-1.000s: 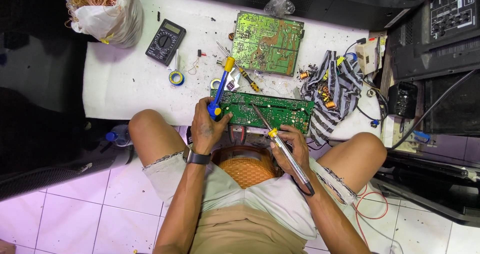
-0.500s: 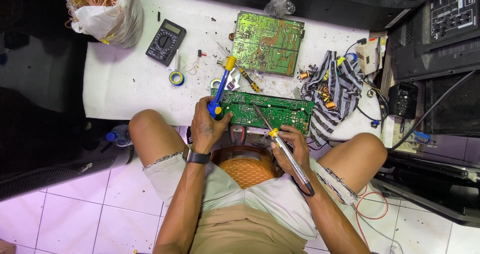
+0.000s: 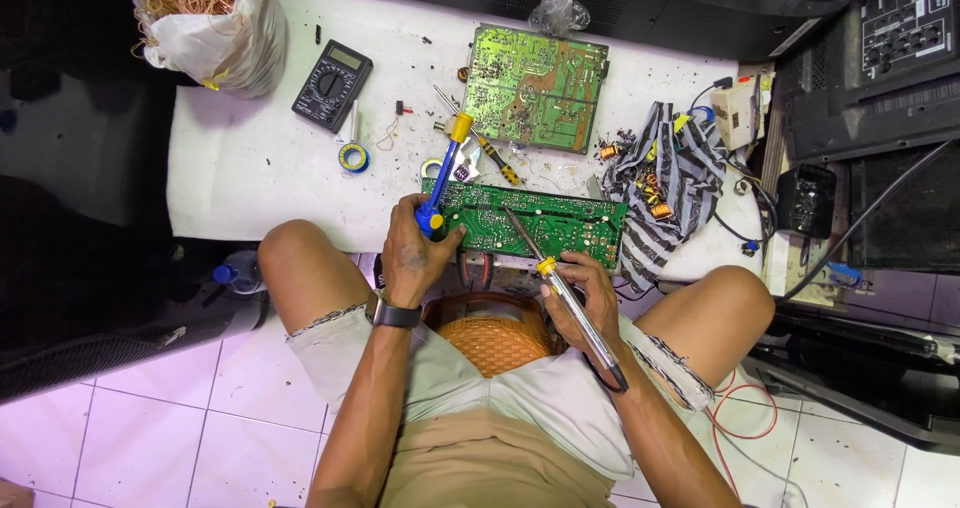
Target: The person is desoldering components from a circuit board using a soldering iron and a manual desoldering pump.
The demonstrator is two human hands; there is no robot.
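A white worktop (image 3: pixel 250 168) is seen from above, with a seated person's knees drawn up to its near edge. At the far left corner a plastic bag of copper wire (image 3: pixel 205 18) is stood, and beside it a black multimeter (image 3: pixel 332 85) is laid flat. A large green circuit board (image 3: pixel 537 88) is placed at the far middle, and a striped cloth (image 3: pixel 675 193) strewn with small coils is spread to the right. An orange woven basket (image 3: pixel 497 333) is set between the thighs.

At the near edge a long green circuit board (image 3: pixel 545 223) is laid crosswise, its left end just beside the left hand (image 3: pixel 415 258). That hand is clenched around the blue lower end of a desoldering pump (image 3: pixel 443 173), whose blue and yellow barrel is slanted up and away over the worktop; the fingers are wrapped round the barrel and the thumb side is touching the board's left edge. The right hand (image 3: pixel 590 298) is closed in a pen-like grasp on a soldering iron (image 3: pixel 575 313), the fingers gathered just behind the yellow collar. The dark handle is run back along the forearm, while the metal tip is stretched forward over the middle of the long board. Whether the tip is touching the board cannot be told. A small roll of tape (image 3: pixel 352 157) is left near the multimeter.
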